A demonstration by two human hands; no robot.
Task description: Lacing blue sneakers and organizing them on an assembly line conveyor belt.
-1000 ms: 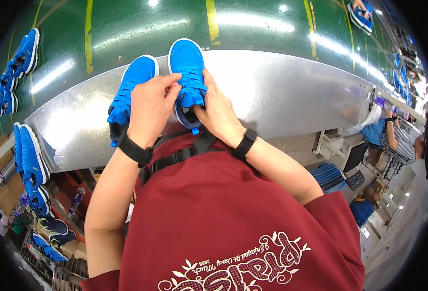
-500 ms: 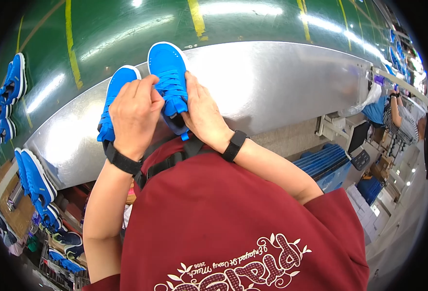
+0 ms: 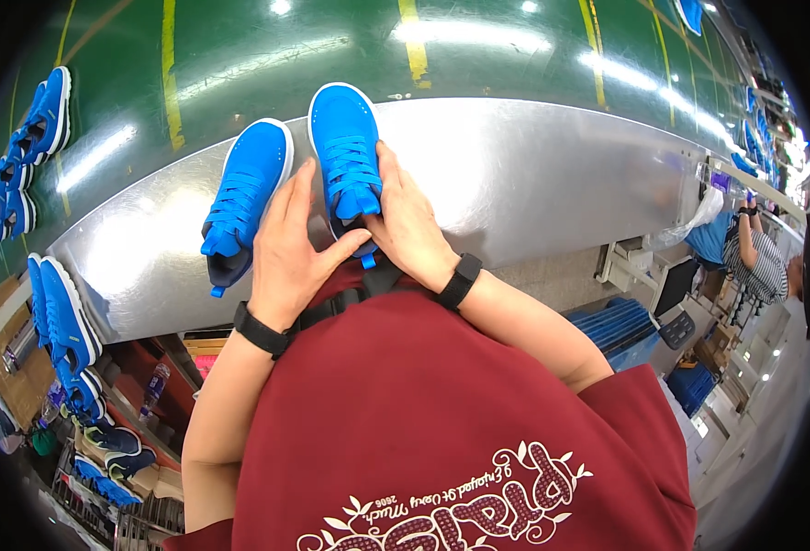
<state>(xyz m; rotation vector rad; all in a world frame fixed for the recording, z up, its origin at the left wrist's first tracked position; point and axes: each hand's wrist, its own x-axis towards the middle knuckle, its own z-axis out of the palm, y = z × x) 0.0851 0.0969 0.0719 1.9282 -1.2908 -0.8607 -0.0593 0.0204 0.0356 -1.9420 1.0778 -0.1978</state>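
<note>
Two bright blue lace-up sneakers with white soles lie side by side, toes pointing away from me. My right hand (image 3: 414, 225) grips the right sneaker (image 3: 346, 124), its fingers along the outer side and its thumb by the collar. Between the two shoes is my left hand (image 3: 293, 246), fingers straight and thumb stretched out toward the right sneaker's heel opening. The left sneaker (image 3: 258, 156) rests close to the left fingers, with no hand holding it. Both have flat blue laces and a heel loop.
A shiny metal work surface (image 3: 552, 174) lies under the shoes, bordering a green belt (image 3: 240, 55) with yellow lines. More blue sneakers (image 3: 49, 115) stand at the far left, and others (image 3: 70, 317) on a rack nearer me. A person in stripes (image 3: 755, 262) works at the right.
My left hand has come off the right sneaker's laces, opening and dropping nearer to me between the shoes. My right hand keeps its hold. Shoes and surroundings appear shifted slightly right in view.
</note>
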